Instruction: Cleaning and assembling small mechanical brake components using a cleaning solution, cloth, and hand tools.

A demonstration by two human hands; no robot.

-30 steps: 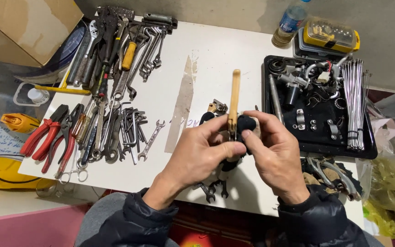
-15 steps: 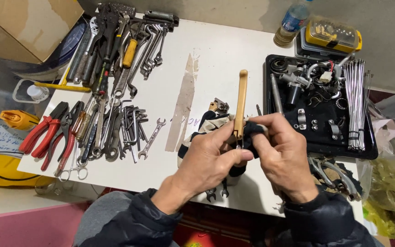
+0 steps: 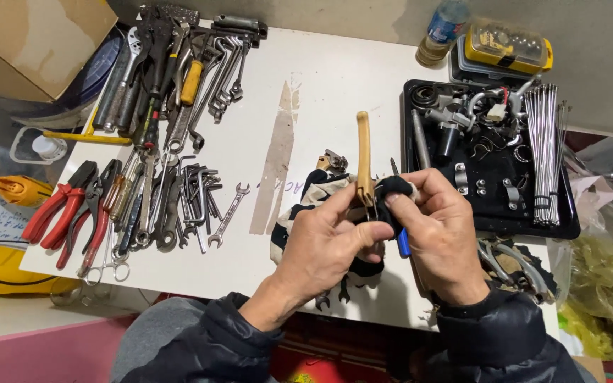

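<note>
My left hand (image 3: 324,241) grips the lower end of a tan lever-shaped part (image 3: 364,156) that stands nearly upright above the white table (image 3: 335,85). My right hand (image 3: 440,234) pinches a dark cloth (image 3: 394,190) against the same part, near its base. A black-and-white rag (image 3: 305,206) lies on the table under both hands. A blue-handled tool (image 3: 403,242) pokes out beneath my right fingers.
Wrenches, hex keys (image 3: 196,195) and red-handled pliers (image 3: 62,213) lie along the table's left side. A black tray (image 3: 491,220) with metal parts and spokes (image 3: 542,152) sits at the right. A yellow case (image 3: 509,44) and a bottle (image 3: 443,28) stand at the back; a cardboard box (image 3: 30,35) is at top left.
Both hands have shifted slightly right with the tan part, and it has tilted more upright. The dark cloth has moved along the part's base.
</note>
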